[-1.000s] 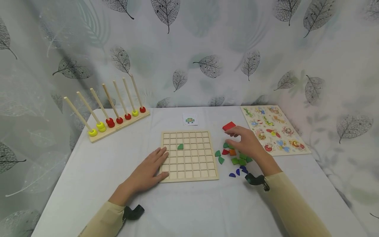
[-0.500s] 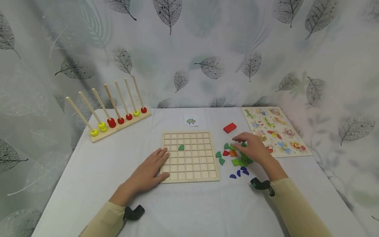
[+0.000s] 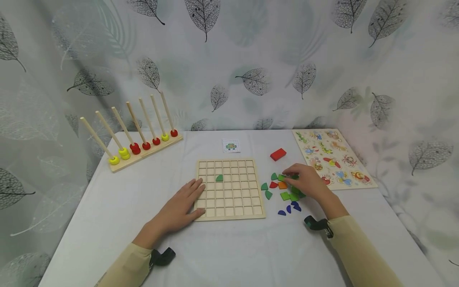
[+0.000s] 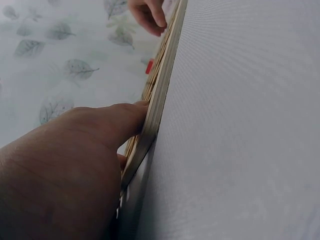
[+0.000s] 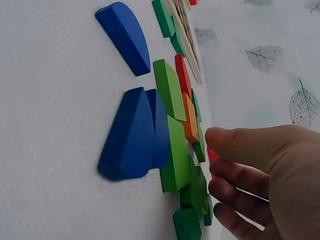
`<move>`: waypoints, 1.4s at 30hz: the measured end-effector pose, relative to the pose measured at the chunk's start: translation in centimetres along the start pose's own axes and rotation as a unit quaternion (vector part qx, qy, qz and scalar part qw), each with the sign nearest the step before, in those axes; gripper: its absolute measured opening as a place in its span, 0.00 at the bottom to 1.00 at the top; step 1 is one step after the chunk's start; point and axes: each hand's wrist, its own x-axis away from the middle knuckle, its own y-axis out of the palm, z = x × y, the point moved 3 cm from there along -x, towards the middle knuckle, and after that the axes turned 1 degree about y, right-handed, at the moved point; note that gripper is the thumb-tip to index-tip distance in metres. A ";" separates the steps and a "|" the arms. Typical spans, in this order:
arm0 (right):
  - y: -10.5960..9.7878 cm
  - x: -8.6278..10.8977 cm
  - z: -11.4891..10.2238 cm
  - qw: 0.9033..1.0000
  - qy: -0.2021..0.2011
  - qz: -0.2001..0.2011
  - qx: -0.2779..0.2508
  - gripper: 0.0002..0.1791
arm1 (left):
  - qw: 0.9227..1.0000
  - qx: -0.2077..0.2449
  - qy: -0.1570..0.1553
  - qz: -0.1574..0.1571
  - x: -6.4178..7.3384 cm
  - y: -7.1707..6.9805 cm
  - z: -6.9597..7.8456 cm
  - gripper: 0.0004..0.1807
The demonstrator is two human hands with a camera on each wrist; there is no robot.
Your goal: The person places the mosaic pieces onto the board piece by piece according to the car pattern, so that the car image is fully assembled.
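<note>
My left hand point(image 3: 183, 207) rests on the left edge of a wooden grid board point(image 3: 230, 219), thumb and fingers spread. In the left wrist view its thumb point(image 4: 132, 117) lies on the board's rim. One green quarter-circle piece point(image 3: 219, 178) sits in a cell of the grid. Right of the board, my right hand point(image 3: 305, 179) is over loose pieces, its fingertips near a light-green square point(image 3: 281, 177). The right wrist view shows the thumb point(image 5: 235, 142) and bent fingers apart, holding nothing visible. An orange square point(image 3: 282, 185) and a red piece point(image 3: 273, 185) lie close by.
Blue half-circles point(image 3: 282, 213) lie in front of the pile. Behind it are a red block point(image 3: 278, 154) and an animal picture board point(image 3: 353, 175). A pattern card point(image 3: 231, 146) lies beyond the grid; a peg stand point(image 3: 150, 151) with red and yellow beads stands back left.
My right hand has drawn back from beside the red block and come down toward the green pieces. The left hand stays on the board.
</note>
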 end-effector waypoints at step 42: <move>0.2 -1.2 0.1 0.999 0.005 -0.020 0.030 0.17 | 1.000 -0.006 0.003 0.001 -0.1 0.1 -0.2 0.45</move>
